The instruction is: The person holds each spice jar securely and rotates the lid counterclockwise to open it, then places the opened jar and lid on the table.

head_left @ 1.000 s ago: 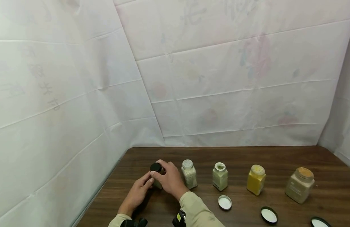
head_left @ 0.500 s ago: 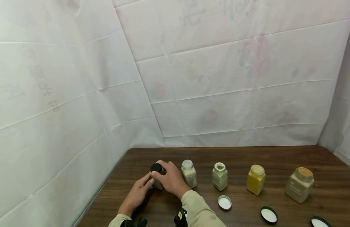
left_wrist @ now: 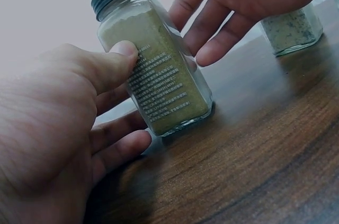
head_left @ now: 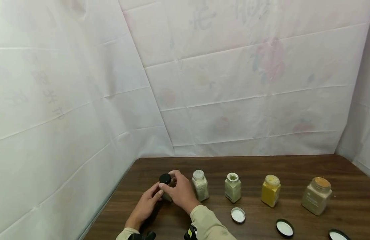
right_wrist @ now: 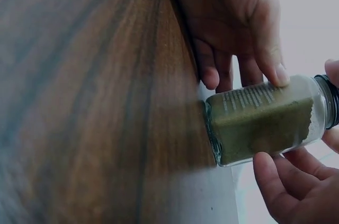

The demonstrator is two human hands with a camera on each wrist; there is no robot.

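A square glass spice jar (left_wrist: 169,83) of greenish-brown powder, printed with small white text, stands on the table at the left of the row. Its dark screw lid (head_left: 165,179) sits on the neck. My left hand (head_left: 145,205) holds the jar's body from the left, with the thumb on the printed face. From the right, my right hand (head_left: 182,190) grips the lid between thumb and forefinger. In the right wrist view its other fingers (right_wrist: 302,173) reach down beside the glass. Close to that hand stands a lidless jar of pale flakes (head_left: 200,186) with a perforated top.
Farther right stand lidless jars: one pale green (head_left: 233,190), one yellow (head_left: 270,193), and a wider one with an orange-brown top (head_left: 316,198). Upturned lids lie in front of them: one small (head_left: 238,215), another (head_left: 284,228), and a third (head_left: 338,235) at the lower edge. White sheeting (head_left: 248,116) surrounds the table.
My right hand's fingers have shifted slightly around the lid, and more of its top shows. The left hand keeps its hold; the other jars and lids stay put.
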